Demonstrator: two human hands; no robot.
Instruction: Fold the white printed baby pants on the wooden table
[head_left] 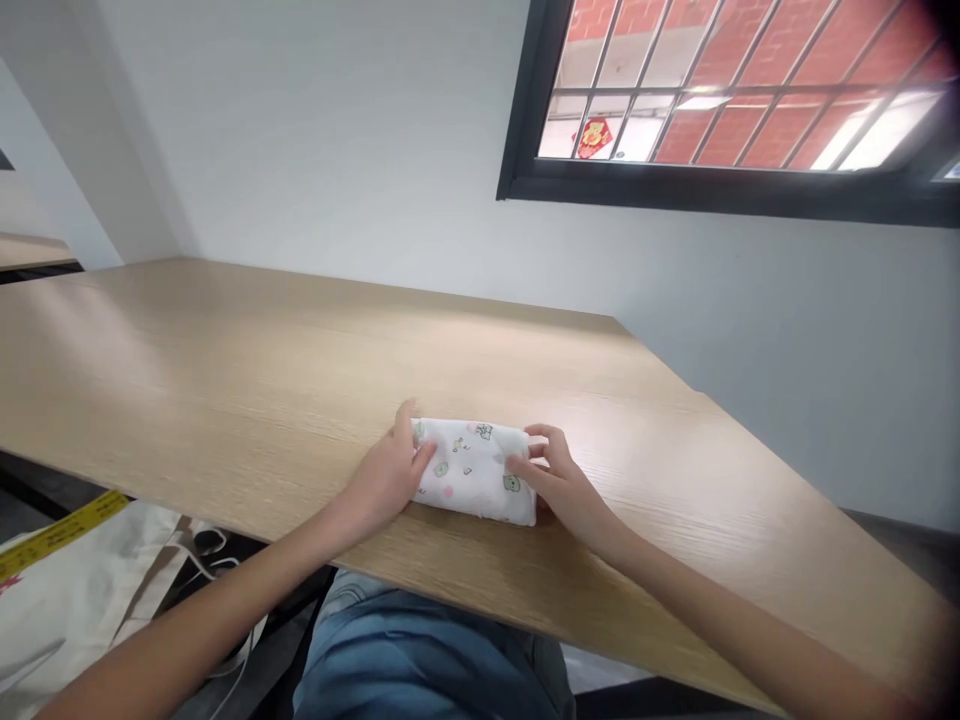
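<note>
A folded white cloth [474,470] printed with small green animal faces and pink spots lies flat on the wooden table, near its front edge. At its left end is my left hand [390,465], thumb on top and fingers along the far left edge. My right hand [559,475] grips the right end, its thumb pressing on the upper face and the other fingers curled at the side. The underside of the cloth and some fingertips are hidden.
The light wooden table [262,350] runs along a white wall, below a dark-framed barred window [517,180]. At lower left, under table height, are a pale fabric bag [90,590], a yellow strip [64,535] and white cords [202,560].
</note>
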